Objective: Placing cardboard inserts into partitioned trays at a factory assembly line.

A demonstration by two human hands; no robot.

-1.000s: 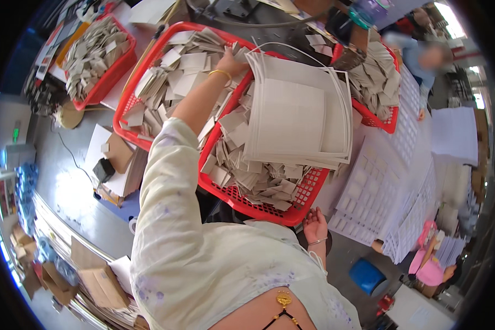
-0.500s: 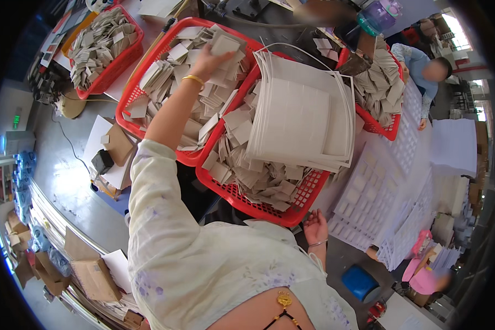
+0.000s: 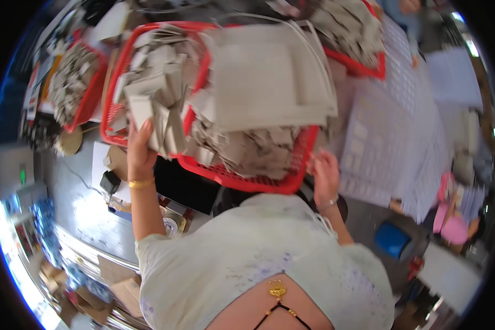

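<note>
My left hand [image 3: 141, 147] is at the near edge of the left red basket [image 3: 107, 104]. Its thumb presses on a bunch of off-white cardboard pieces [image 3: 158, 121], the fingers hidden beneath or behind them. More loose pieces fill that basket. Beside it stands the right red basket [image 3: 225, 180], heaped with similar pieces. A stack of large pale sheets [image 3: 253, 80] lies across its top. My right hand [image 3: 325, 175], slightly blurred, hovers by that basket's near right corner, fingers loosely bent and apart, with nothing visible in them.
Another red basket of pieces [image 3: 77, 85] stands at the far left, and one more [image 3: 349, 36] at the far right. White sheets with cut-out patterns [image 3: 377, 146] cover the table on the right. A blue stool [image 3: 392, 240] and people are at the right.
My left hand has drawn back from the far part of the left basket to its near edge, bringing cardboard pieces along. My right hand has risen slightly. The view has shifted.
</note>
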